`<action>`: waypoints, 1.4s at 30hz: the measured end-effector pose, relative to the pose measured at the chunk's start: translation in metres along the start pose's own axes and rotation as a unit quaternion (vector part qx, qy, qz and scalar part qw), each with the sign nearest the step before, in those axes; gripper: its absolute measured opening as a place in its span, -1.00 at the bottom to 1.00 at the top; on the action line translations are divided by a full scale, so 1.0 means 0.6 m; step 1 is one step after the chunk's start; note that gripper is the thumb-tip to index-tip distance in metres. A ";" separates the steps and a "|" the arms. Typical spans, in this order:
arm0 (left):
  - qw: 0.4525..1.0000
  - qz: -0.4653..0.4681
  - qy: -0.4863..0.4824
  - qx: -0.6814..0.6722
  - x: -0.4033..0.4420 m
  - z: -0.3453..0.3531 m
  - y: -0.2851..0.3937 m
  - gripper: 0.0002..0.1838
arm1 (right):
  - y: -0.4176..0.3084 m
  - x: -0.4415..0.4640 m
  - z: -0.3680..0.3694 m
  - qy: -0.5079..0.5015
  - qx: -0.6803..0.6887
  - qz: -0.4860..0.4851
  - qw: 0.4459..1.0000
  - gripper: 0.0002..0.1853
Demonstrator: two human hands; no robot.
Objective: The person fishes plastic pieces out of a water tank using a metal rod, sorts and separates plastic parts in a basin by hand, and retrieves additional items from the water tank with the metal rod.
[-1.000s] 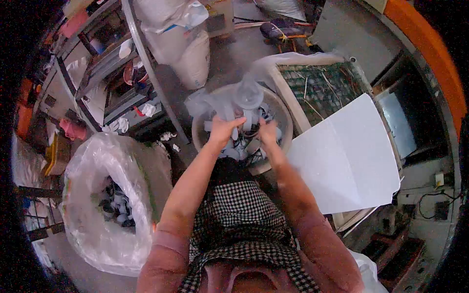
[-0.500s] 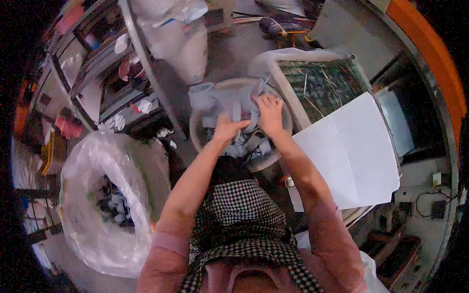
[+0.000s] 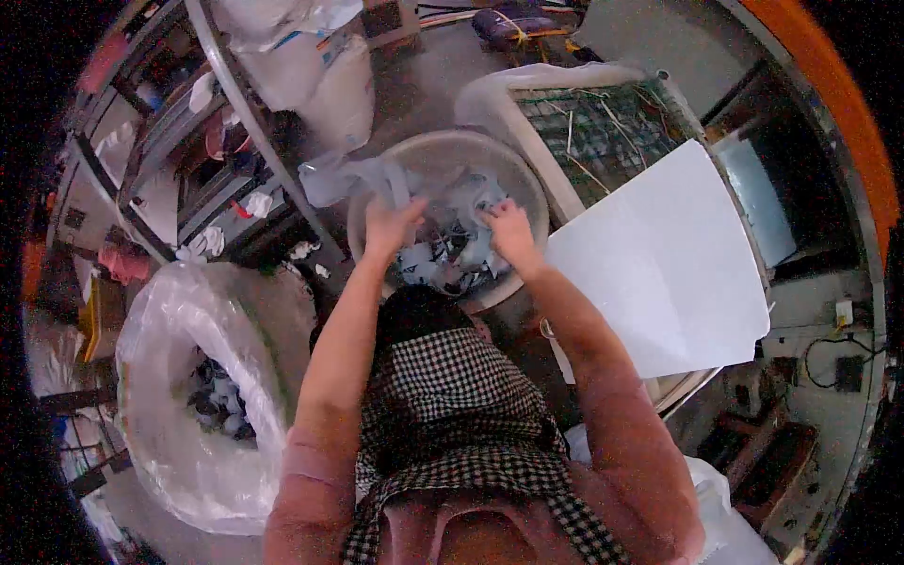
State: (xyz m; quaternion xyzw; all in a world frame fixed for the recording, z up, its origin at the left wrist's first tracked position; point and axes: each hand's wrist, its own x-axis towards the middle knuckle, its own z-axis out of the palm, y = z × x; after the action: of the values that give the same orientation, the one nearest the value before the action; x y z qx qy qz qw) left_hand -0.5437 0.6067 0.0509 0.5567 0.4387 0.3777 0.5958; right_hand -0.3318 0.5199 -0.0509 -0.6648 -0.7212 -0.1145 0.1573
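A round pale tub [image 3: 527, 174] stands in front of me, holding several translucent and grey plastic pieces [image 3: 452, 250]. Over its left side, my left hand [image 3: 394, 226] is closed on a cloudy, translucent plastic piece [image 3: 353, 179] that reaches past the rim. My right hand [image 3: 507, 226] is over the tub's right side, fingers bent down at another translucent piece [image 3: 471, 193]; blur hides whether it grips it.
A clear plastic bag [image 3: 155, 405] with small dark and grey pieces stands at left. At right, a white sheet [image 3: 659, 273] lies against a netted frame [image 3: 603, 132]. Behind are white sacks [image 3: 330, 94] and a metal rack [image 3: 245, 104].
My left hand has moved left with the translucent plastic, which now hangs past the tub's left rim. My right hand has come down lower over the pieces. The view has shifted slightly.
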 end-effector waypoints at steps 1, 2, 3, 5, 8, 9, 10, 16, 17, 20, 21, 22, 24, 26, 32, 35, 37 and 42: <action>1.000 0.017 -0.013 0.017 0.005 -0.003 -0.007 -0.68 | 0.007 0.005 -0.010 -0.010 0.019 0.023 1.000 -0.55; 0.999 0.033 -0.025 0.033 0.010 -0.006 -0.018 -0.69 | 0.015 0.007 -0.022 -0.022 0.037 0.046 0.998 -0.55; 0.998 0.063 -0.022 0.011 0.011 -0.004 -0.022 -0.71 | 0.023 0.010 -0.035 -0.038 0.059 0.053 0.996 -0.57; 0.996 0.067 -0.014 0.054 0.005 -0.008 -0.015 -0.71 | 0.037 0.007 -0.045 -0.038 0.110 0.119 0.986 -0.57; 0.996 0.042 0.014 0.082 -0.005 -0.021 0.011 -0.73 | 0.061 0.008 -0.113 0.027 0.152 0.210 0.966 -0.57; 0.994 0.017 0.031 0.103 -0.014 -0.033 0.038 -0.73 | 0.096 0.002 -0.131 0.072 0.138 0.195 0.968 -0.59; 0.991 -0.008 0.049 0.124 -0.019 -0.049 0.052 -0.71 | 0.113 0.006 -0.196 0.108 0.107 0.212 0.965 -0.64; 0.991 -0.075 0.064 0.095 -0.090 -0.148 0.113 -0.70 | 0.447 -0.072 -0.485 0.177 -0.287 0.450 0.827 -0.40; 0.985 -0.140 0.084 0.061 -0.102 -0.163 0.123 -0.72 | 0.496 -0.094 -0.523 0.202 -0.287 0.487 0.800 -0.31; 0.985 -0.103 0.091 -0.101 -0.152 -0.229 0.129 -0.74 | 0.618 -0.139 -0.609 0.098 -0.281 0.589 0.751 -0.19; 0.983 -0.113 0.111 -0.094 -0.180 -0.254 0.146 -0.75 | 0.606 -0.134 -0.613 0.095 -0.283 0.587 0.752 -0.19; 0.980 -0.124 0.130 -0.085 -0.212 -0.279 0.169 -0.74 | 0.581 -0.127 -0.610 0.057 -0.370 0.562 0.737 -0.19; 0.963 -0.082 0.254 -0.023 -0.283 -0.323 0.214 -0.76 | 0.537 -0.112 -0.586 0.115 -0.462 0.432 0.766 -0.32; 0.918 -0.022 0.392 0.052 -0.344 -0.373 0.238 -0.80 | 0.502 -0.080 -0.513 0.218 -0.209 0.309 0.902 -0.55; 0.838 -0.098 0.417 0.339 -0.456 -0.661 0.178 -0.67 | 0.174 0.022 -0.071 -0.130 0.165 0.289 0.934 -0.69; 0.811 -0.056 0.467 0.349 -0.468 -0.687 0.116 -0.54 | 0.112 0.024 0.141 -0.237 0.173 0.099 0.951 -0.64; 0.935 -0.017 0.335 0.117 -0.576 -0.884 0.014 -0.36 | 0.102 0.012 0.289 -0.307 0.102 0.059 0.944 -0.63; 0.650 -0.168 0.514 0.534 -0.473 -0.802 0.027 -0.47 | 0.070 0.026 0.400 -0.397 0.051 -0.001 0.916 -0.65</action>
State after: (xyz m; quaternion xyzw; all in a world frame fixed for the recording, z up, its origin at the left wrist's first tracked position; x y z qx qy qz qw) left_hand -1.0906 0.5013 0.0984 0.4126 0.8864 0.1975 -0.0718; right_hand -0.3086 0.6277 -0.2685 -0.6460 -0.7299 0.1957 -0.1080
